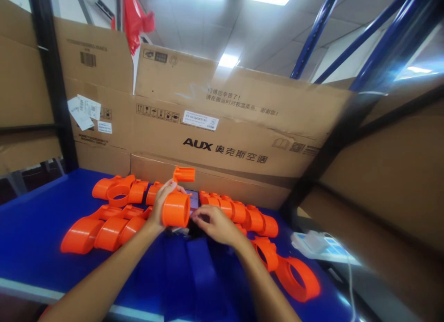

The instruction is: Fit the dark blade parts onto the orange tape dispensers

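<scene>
Beyond both my hands stands a wall of brown cardboard (159, 139), printed with AUX and lines of characters, and beneath them spreads the blue surface (31, 225). A dark post (52, 82) rises far off to the left of my left hand, and a thicker slanting beam (317, 144) climbs well to the right of my right hand. Orange rings (81, 234) lie in two rows to the left of my left hand, crowded against one another; another line of orange rings (255, 220) runs from just behind my right hand out to its right. High above my left hand hangs a red plastic bag (134, 24). Well to the right of my right hand sits a white and pale blue tray (335, 252), with a white cord (351, 282) trailing nearer to me. My left hand (162, 203) is closed around one orange ring piece (175, 210), its round opening turned toward my right hand, and an orange block (184, 174) shows just above my left fingers. My right hand (215, 224) is just beside that opening, fingers curled in; I can't tell whether they pinch anything. Ahead of it, on the cardboard, is a white label (200, 120).
</scene>
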A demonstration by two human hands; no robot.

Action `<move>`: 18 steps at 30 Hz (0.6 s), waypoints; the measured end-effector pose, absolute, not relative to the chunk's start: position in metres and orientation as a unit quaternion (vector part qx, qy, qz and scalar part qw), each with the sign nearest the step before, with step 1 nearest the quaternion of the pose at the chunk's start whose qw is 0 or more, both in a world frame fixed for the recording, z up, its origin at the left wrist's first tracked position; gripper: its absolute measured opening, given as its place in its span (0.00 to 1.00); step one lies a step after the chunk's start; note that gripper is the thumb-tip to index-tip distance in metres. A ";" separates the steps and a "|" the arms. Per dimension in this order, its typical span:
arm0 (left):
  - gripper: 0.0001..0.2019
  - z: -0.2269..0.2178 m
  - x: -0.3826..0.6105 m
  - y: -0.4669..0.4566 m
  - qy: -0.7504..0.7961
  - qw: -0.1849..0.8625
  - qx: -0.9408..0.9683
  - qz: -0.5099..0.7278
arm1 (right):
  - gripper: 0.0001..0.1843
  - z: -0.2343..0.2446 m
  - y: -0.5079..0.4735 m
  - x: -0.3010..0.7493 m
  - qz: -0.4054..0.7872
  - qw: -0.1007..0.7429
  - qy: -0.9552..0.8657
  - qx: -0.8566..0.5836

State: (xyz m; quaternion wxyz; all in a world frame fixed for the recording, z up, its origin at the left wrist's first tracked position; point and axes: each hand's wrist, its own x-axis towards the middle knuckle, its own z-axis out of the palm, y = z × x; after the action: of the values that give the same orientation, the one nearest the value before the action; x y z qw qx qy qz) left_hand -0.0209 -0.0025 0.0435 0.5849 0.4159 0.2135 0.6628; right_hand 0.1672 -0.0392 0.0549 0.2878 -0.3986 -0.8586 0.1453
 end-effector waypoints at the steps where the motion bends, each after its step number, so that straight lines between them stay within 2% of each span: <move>1: 0.20 0.042 -0.020 -0.002 0.213 0.595 0.419 0.652 | 0.07 0.051 -0.027 0.165 0.157 0.283 -0.864 -0.384; 5: 0.18 0.039 -0.017 -0.001 0.207 0.607 0.433 0.633 | 0.04 0.034 -0.001 0.160 0.194 0.240 -0.882 -0.355; 12: 0.18 0.038 -0.013 -0.004 0.213 0.615 0.434 0.623 | 0.07 0.025 -0.002 0.155 0.188 0.269 -0.883 -0.334; 18: 0.19 0.036 -0.012 -0.003 0.210 0.625 0.426 0.619 | 0.04 0.040 -0.008 0.167 0.187 0.279 -0.871 -0.358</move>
State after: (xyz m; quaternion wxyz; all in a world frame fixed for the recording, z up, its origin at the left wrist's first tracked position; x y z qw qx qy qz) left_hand -0.0121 -0.0030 0.0356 0.6255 0.4258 0.2101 0.6191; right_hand 0.1666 -0.0083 0.0402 0.2792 -0.3585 -0.8710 0.1867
